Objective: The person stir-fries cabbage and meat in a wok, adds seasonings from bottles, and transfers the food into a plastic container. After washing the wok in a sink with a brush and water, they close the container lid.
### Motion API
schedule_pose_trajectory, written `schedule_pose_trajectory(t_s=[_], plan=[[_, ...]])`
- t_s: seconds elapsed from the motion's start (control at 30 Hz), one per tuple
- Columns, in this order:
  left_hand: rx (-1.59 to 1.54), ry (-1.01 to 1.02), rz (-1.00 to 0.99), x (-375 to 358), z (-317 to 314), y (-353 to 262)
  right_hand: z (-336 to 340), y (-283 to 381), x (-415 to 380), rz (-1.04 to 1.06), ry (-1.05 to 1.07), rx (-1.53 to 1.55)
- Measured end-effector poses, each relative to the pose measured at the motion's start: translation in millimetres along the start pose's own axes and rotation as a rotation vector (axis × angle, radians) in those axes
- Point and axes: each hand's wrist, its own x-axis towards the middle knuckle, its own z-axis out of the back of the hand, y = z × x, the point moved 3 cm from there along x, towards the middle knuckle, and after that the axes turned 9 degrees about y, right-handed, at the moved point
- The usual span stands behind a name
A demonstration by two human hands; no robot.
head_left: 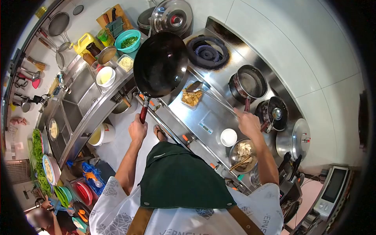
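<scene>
A black wok is held up by its red-brown handle, with my left hand wrapped round the handle's end. The wok hangs beside the burner, over the counter's left edge, and its inside looks dark and bare. My right hand grips the far end of a long metal spatula. The spatula's head is over a clear container of yellowish-brown pieces; whether it touches them I cannot tell. A white bowl and a metal bowl of pale pieces with chopsticks stand near my right forearm.
A saucepan, a lidded dark pan and a pressure cooker line the right side. A digital scale lies on the steel counter. Left are a sink and a turquoise bowl of greens. Another person is at lower left.
</scene>
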Motion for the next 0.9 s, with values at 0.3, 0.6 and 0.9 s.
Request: schedule_pose_trajectory(t_s=[0.3,0.6,0.9], plan=[[-0.035,-0.024,0.009,-6.0,10.0,5.4,-3.9,11.4,15.2,0.022,0.028,-0.081],[-0.063,-0.002,0.044,-4.6,10.4,7.4,13.6,15.1,10.9,0.036,0.033,-0.098],[-0.098,-0.018,0.036,-5.0,13.6,6.3,3.5,26.9,22.7,0.031,-0.013,-0.107]])
